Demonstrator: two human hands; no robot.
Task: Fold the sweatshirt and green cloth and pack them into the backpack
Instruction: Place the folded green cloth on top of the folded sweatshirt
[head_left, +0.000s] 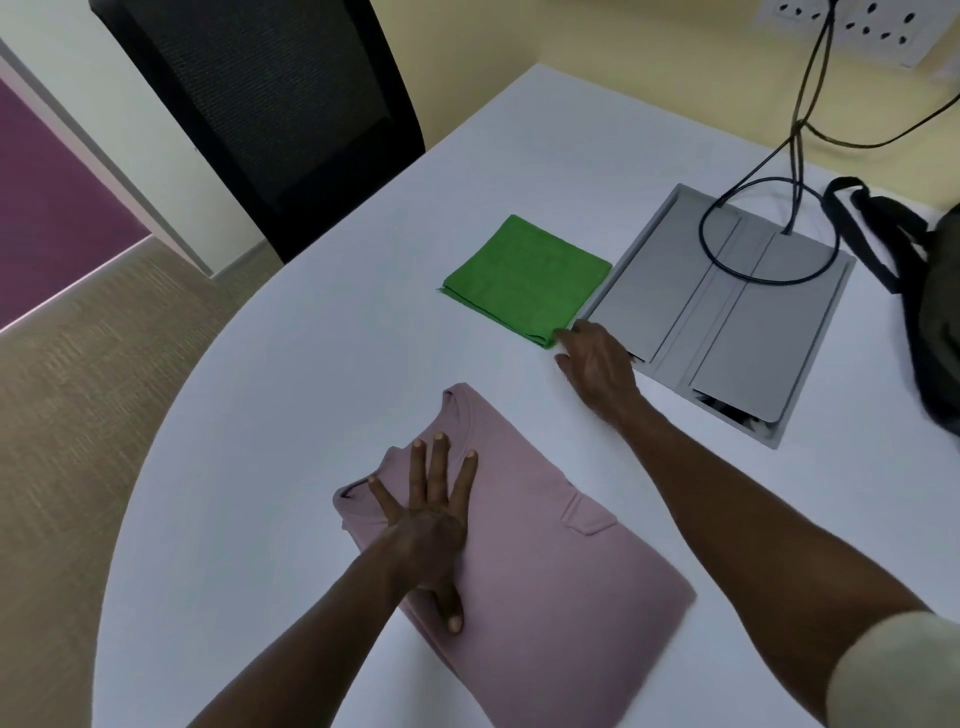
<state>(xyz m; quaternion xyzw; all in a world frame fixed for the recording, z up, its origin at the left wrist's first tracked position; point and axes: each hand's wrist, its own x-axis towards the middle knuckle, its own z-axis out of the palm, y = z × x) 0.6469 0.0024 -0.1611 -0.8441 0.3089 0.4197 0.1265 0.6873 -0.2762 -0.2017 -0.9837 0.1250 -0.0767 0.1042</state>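
One chair (270, 104), black and mesh-backed, stands at the far left edge of the white table (322, 332). On the table lie one pink sweatshirt (530, 561), one green cloth (524, 278) and one grey cable hatch (727, 317) with two dark cables (800, 104) running into it; a single dark backpack (930, 291) sits at the right edge, only partly in view.

The left hand (431, 525) lies flat on the near-left part of the folded sweatshirt, fingers straight and spread, the thumb pointing back toward the person (it presses the fabric and grips nothing). The sweatshirt reaches from under this hand toward the right and toward the near edge of the table.

Further right and farther away, the green cloth lies folded into a square, just beside the hatch. The right hand (597, 361) reaches to its near corner, fingertips touching the corner; whether they pinch the fabric I cannot tell. The backpack lies well apart from both hands, beyond the hatch.
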